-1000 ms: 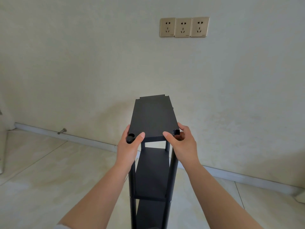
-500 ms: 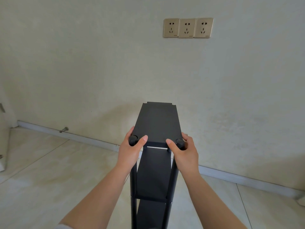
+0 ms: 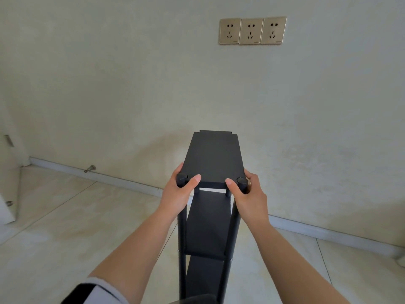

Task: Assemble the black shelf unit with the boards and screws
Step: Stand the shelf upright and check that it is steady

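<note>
Black and narrow, the shelf unit stands upright at the lower centre of the frame, its lower boards below the two forearms. The left hand curls around the near-left post top, the right hand around the near-right one, thumbs resting on the top board. Beyond, at the frame's top, three gold sockets sit on the pale wall.

Shelf unit cut off below by the bottom edge; far posts hidden under top board; both forearms cropped.
</note>
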